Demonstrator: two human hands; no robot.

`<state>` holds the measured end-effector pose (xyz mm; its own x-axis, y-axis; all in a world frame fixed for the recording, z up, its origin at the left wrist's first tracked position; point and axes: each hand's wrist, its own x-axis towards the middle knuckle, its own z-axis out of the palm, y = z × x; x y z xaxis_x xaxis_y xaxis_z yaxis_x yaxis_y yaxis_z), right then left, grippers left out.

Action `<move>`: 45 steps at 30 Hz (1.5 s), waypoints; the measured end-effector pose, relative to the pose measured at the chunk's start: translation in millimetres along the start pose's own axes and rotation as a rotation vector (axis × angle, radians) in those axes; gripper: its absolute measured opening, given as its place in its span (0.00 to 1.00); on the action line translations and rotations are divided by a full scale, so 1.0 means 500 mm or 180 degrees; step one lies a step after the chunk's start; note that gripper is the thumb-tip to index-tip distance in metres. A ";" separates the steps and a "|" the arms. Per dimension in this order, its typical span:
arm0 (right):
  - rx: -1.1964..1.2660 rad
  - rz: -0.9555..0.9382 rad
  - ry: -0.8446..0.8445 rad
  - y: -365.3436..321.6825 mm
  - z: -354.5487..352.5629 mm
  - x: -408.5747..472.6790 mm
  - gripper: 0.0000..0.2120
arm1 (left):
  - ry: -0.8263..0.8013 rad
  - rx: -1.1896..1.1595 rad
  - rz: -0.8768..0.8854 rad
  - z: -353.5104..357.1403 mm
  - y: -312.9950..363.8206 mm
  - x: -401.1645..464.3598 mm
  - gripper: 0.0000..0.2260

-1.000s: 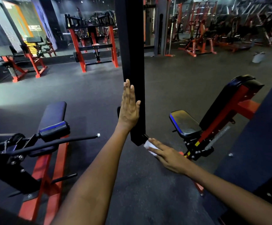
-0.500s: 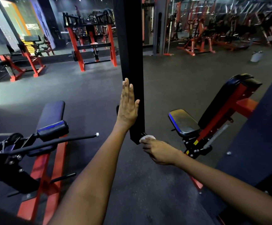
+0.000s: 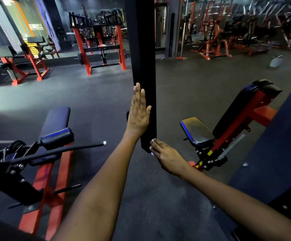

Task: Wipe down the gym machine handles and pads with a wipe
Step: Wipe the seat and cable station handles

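A tall black padded post (image 3: 141, 49) hangs down the middle of the view and ends above the floor. My left hand (image 3: 138, 113) lies flat against its left face, fingers straight and pointing up. My right hand (image 3: 167, 155) is at the post's lower right corner and holds a white wipe (image 3: 152, 153) against it. The fingers cover most of the wipe, so only small white bits show.
A red-framed bench with a black seat (image 3: 196, 130) and a raised backrest (image 3: 242, 108) stands to the right. At the left stands a red machine with a black pad (image 3: 56, 119), a roller (image 3: 57, 138) and a thin bar (image 3: 71, 148). A dark panel (image 3: 280, 145) fills the right edge.
My right hand has moved up and left with the wipe, from just below and right of the post's end onto its lower corner. My left hand has stayed flat on the post.
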<state>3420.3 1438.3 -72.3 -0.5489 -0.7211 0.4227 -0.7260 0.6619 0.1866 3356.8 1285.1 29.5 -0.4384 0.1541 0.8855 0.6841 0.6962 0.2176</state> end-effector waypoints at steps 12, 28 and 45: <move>0.2481 0.1427 0.0550 0.070 -0.074 -0.149 0.11 | 0.0001 0.0054 -0.0238 0.014 0.025 0.003 0.36; 0.5209 0.3914 -0.1092 0.036 -0.041 0.069 0.16 | 0.0263 -0.0023 -0.0284 0.038 0.012 -0.030 0.35; 0.5095 0.4586 -0.0601 -0.013 -0.040 -0.025 0.19 | 0.0100 -0.0023 -0.0251 0.016 0.010 -0.036 0.36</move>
<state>3439.9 1447.1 -61.0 -0.8399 -0.0860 -0.5359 0.5377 0.0037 -0.8432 3363.4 1291.4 11.5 -0.4727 0.0767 0.8779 0.6524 0.7001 0.2901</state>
